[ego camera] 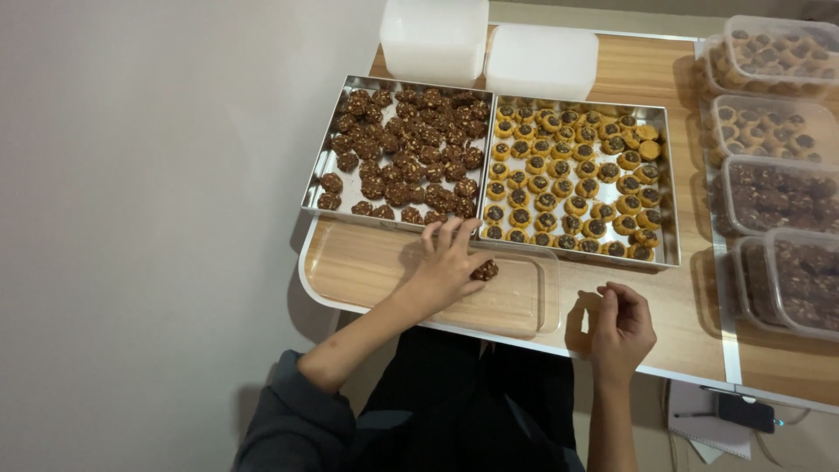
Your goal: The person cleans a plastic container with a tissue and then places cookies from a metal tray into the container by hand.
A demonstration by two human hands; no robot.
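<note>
Cookies fill two metal trays set side by side on a wooden table (647,70): dark brown ones in the left tray (316,188), tan ones with dark centres in the right tray (671,218). In front of the trays, at the near edge of the table, lies a clear shallow container (533,306).

The person's left hand (446,267) reaches over that container, fingers spread toward the edge of the left tray, and pinches one brown cookie (485,270) between thumb and fingers just above the container's floor. The right hand (620,328) rests on the table edge just right of the container, fingers curled loosely inward; whether it holds anything cannot be told. The two hands are apart, with the container's right end between them.

Two white tubs (437,39) stand behind the trays. Along the right side of the table sit four lidded clear boxes (769,188) packed with cookies, the far two holding tan ones and the near two brown ones. Below the table's right end a dark phone (745,411) lies on white paper.
</note>
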